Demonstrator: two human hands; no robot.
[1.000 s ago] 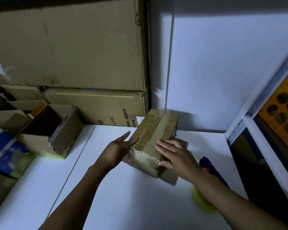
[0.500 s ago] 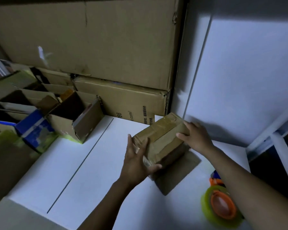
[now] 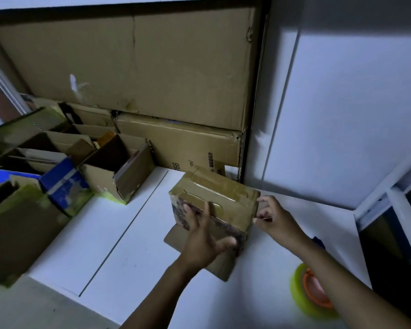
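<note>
Behind the fingers (image 3: 207,210), a brown cardboard carton (image 3: 188,143) reads "66"; left hand (image 3: 203,241) presses, outspread, on the small taped cardboard box (image 3: 223,193), right hand (image 3: 274,218) pinches its edge.

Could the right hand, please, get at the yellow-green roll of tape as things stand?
Probably yes: the yellow-green roll of tape lies uncovered on the white table close by the right forearm, though the right hand is busy at the taped cardboard box.

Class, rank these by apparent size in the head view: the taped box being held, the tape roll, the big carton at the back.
Big carton
Taped box
Tape roll: smallest, though nearest the camera and partly hidden.
</note>
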